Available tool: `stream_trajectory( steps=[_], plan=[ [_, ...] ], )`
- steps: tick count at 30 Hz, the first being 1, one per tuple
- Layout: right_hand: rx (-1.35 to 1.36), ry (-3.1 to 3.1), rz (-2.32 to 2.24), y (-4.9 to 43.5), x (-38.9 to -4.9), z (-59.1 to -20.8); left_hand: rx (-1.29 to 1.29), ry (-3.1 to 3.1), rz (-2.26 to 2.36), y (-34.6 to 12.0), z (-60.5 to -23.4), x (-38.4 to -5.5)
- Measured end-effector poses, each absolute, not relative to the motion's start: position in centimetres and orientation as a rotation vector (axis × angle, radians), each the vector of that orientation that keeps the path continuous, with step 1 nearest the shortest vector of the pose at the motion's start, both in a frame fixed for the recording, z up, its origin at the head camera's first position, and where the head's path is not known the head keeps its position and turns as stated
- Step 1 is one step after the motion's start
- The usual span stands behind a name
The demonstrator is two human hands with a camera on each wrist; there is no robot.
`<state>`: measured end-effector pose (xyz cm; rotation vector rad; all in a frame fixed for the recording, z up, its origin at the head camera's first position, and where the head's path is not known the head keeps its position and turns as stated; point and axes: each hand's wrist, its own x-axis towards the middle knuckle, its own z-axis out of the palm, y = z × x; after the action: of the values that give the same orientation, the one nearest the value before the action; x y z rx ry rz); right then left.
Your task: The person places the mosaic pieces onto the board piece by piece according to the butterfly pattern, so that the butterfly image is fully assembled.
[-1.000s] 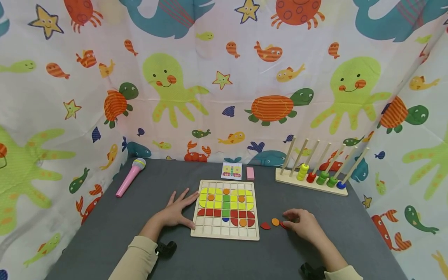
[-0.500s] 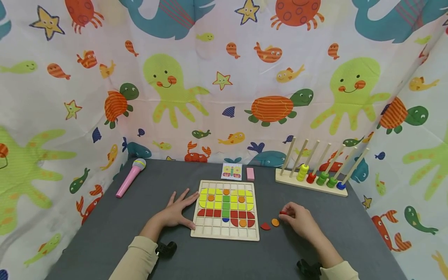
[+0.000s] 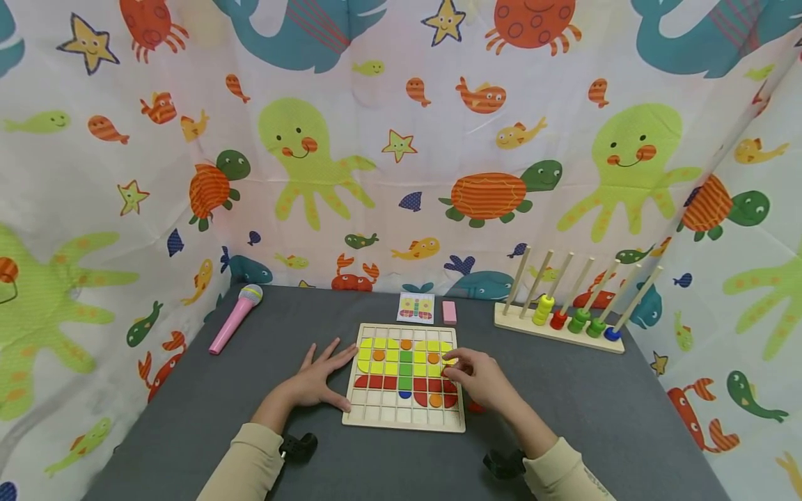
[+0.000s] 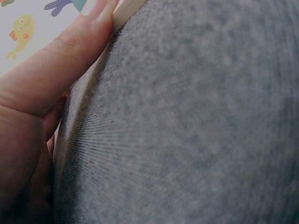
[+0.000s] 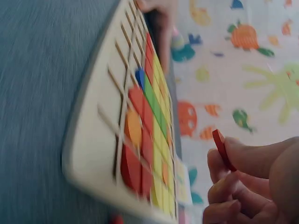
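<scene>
A wooden grid board (image 3: 382, 416) lies on the dark table, filled partly with yellow, green, red, orange and blue flat pieces. My left hand (image 3: 310, 383) rests with spread fingers along its left edge, the thumb near the lower left corner. Over the board's right side hovers my right hand (image 3: 485, 381). Between thumb and fingers it pinches a thin red piece (image 5: 222, 148), seen nearly edge-on in the right wrist view. Another red piece (image 3: 476, 407) lies on the table just right of the board. The orange disc beside it is hidden by my right hand.
Behind the board are a picture card (image 3: 415, 307) and a small pink block (image 3: 449, 312). A pink toy microphone (image 3: 234, 319) lies at the back left. A wooden peg stand (image 3: 557, 332) with coloured rings stands at the back right. A patterned curtain (image 3: 388, 188) closes the back.
My right hand picked up the red piece from the table right of the board and has carried it left, over the board's right side. My left hand stays in place.
</scene>
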<state>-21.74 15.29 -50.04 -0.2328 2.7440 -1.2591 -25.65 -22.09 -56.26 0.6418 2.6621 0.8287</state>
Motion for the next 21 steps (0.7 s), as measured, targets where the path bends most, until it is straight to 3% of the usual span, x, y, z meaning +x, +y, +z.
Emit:
stream_trajectory(
  steps=[12, 21],
  plan=[
    [-0.479, 2.675, -1.230, 7.5, -22.1, -51.4, 0.619, 2.649, 0.824, -22.2, -56.1, -25.6],
    [-0.398, 2.788, -1.087, 5.3, -21.3, -52.6, 0.618, 2.656, 0.798, -22.2, -56.2, -25.6]
  ],
)
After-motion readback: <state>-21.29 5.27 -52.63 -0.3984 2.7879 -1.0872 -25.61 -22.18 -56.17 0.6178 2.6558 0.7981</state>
